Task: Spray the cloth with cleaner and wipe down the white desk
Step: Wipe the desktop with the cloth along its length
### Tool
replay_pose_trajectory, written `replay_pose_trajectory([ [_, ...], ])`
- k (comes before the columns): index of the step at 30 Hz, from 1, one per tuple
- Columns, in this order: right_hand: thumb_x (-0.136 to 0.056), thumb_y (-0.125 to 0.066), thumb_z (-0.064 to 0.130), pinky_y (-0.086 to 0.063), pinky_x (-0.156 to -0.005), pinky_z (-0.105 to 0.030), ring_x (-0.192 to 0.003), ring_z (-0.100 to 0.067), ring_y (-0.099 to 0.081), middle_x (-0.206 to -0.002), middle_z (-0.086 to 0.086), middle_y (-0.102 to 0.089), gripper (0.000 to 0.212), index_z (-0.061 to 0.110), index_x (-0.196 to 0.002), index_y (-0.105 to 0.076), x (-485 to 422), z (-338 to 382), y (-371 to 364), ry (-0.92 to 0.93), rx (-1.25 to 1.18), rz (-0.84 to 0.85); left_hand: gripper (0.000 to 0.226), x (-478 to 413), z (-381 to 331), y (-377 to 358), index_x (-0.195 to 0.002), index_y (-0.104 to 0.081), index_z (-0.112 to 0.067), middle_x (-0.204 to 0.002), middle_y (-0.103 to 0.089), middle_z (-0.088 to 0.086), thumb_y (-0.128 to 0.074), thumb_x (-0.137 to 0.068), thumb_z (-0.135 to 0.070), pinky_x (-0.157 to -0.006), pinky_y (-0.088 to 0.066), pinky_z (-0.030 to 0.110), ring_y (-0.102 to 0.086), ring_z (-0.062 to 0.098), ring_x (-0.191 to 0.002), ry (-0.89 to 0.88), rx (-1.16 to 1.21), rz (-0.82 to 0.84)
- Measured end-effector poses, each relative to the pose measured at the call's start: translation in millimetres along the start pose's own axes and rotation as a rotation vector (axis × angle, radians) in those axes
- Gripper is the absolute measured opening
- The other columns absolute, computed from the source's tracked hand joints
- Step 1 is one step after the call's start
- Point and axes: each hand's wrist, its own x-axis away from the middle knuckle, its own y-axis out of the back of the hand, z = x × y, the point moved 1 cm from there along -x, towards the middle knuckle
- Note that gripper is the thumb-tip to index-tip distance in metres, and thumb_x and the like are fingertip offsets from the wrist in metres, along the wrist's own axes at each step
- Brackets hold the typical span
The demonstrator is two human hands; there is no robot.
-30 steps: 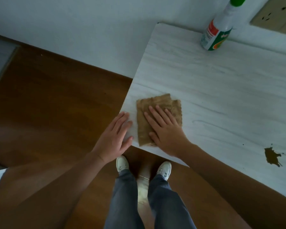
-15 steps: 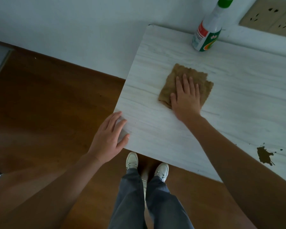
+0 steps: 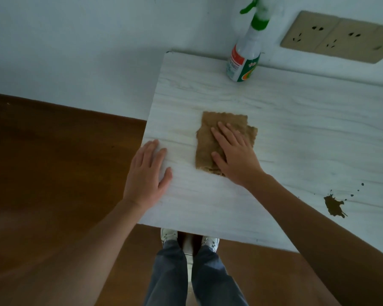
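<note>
Pressing cloth (image 3: 210, 138) under right hand (image 3: 234, 155), fingers (image 3: 219, 134) spread flat | left hand (image 3: 147, 173) open, apparently on desk (image 3: 296, 129)

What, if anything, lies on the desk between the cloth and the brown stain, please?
Nothing visible: bare white desk runs from the brown cloth under the right hand to the brown stain near the front edge. The spray bottle stands at the back, off that path.

Dim, flat, bluish light; wide-angle bending toward edges.
</note>
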Motion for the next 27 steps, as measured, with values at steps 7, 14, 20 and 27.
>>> replay_pose_trajectory([
  [7,-0.088,-0.071,0.042,-0.052,-0.094,-0.032,-0.11,-0.007,-0.057,-0.133,0.01,-0.054,0.062,0.024,-0.143,-0.047,-54,-20,48,-0.468,-0.656,-0.407,0.056,0,0,-1,-0.143,-0.053,-0.008,-0.158,-0.042,0.017,-0.045,-0.102,-0.046,-0.122,-0.035,0.05,-0.035,0.035,-0.151,-0.033,0.006,-0.077],
  [14,-0.078,-0.082,0.042,-0.048,-0.102,-0.03,-0.122,-0.012,-0.054,-0.143,0.003,-0.051,0.087,0.018,-0.148,-0.038,-135,-60,70,-0.587,-0.739,-0.521,0.055,0,4,-6,-0.142,-0.055,-0.009,-0.157,-0.042,0.016,-0.057,-0.099,-0.043,-0.121,-0.036,0.048,-0.037,0.033,-0.149,-0.041,0.011,-0.124],
  [20,-0.067,-0.083,0.048,-0.057,-0.092,-0.035,-0.106,-0.008,-0.061,-0.12,0.009,-0.061,0.074,0.023,-0.127,-0.048,-166,-46,59,-0.55,-0.713,-0.598,0.055,0,3,-8,-0.143,-0.055,-0.011,-0.158,-0.043,0.015,-0.054,-0.1,-0.046,-0.122,-0.036,0.046,-0.036,0.032,-0.15,-0.03,0.011,-0.131],
  [27,-0.065,-0.078,0.051,-0.057,-0.09,-0.038,-0.105,-0.012,-0.062,-0.119,0.008,-0.062,0.074,0.023,-0.128,-0.05,-209,21,35,-0.354,-0.636,-0.483,0.056,1,5,-9,-0.144,-0.056,-0.012,-0.159,-0.042,0.014,-0.053,-0.101,-0.047,-0.122,-0.035,0.045,-0.034,0.029,-0.152,-0.023,0.014,-0.14],
])
